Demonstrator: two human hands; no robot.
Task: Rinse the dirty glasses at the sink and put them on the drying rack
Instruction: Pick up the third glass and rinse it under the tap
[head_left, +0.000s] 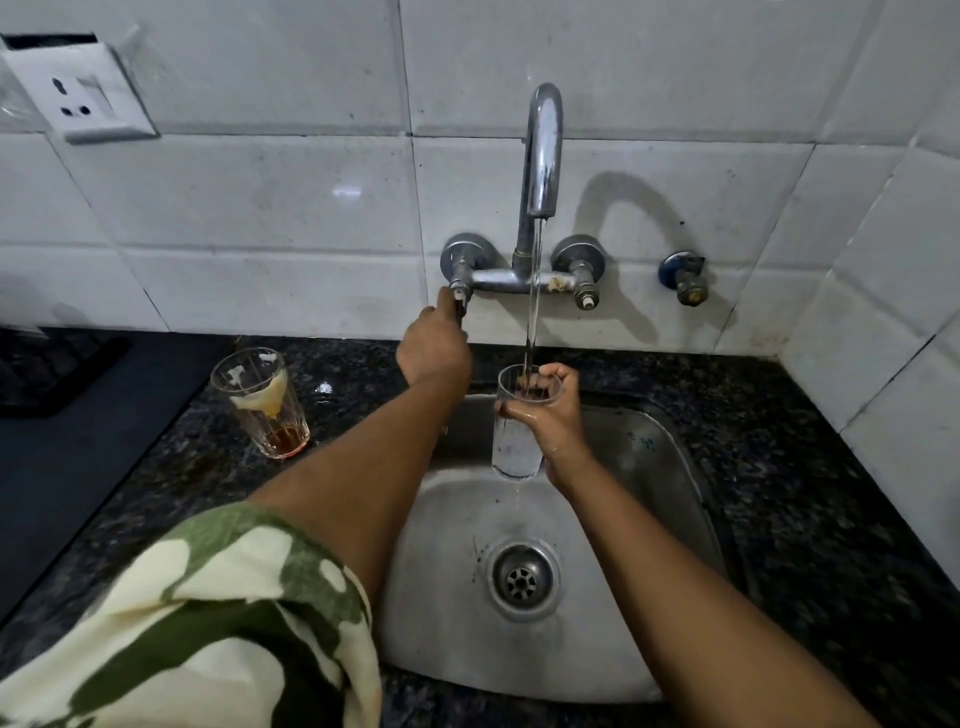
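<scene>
Steel sink (675, 467), water running: a person rinses one clear glass (514, 441) under the stream (533, 312) falling from the curved wall tap (543, 156). Right hand (550, 410) has its fingers wrapped round the glass nr the rim, holding it upright over the basin, directly below the spout, w/ water pouring in; glass looks mostly clear already. Left hand (434, 351) reaches up to the left tap valve (460, 288), fingers closed on its handle — whether opening or closing the flow can't be told.

Progress, as judged from this view: early-to-mid. One glass is mid-rinse and not yet racked. A second glass (262, 402) waits on the dark speckled counter (805, 493) just left of the sink, clearly dirty, w/ brownish dregs at the base and a pale residue clinging inside. So at least one rinse to finish, one to start, then both to the rack.

Drying rack isn't plainly identifiable; a dark mat or tray (57, 374) at far left of the counter may be it, but it's too dim to say. Also around: drain (522, 579) in the basin, right valve (582, 283), a small blue-capped wall valve (683, 280), a wall socket (83, 98) upper left on white tile. Nothing blocks the basin; the dirty glass stands between sink and the far-left end, so the left arm's path across needs care.
</scene>
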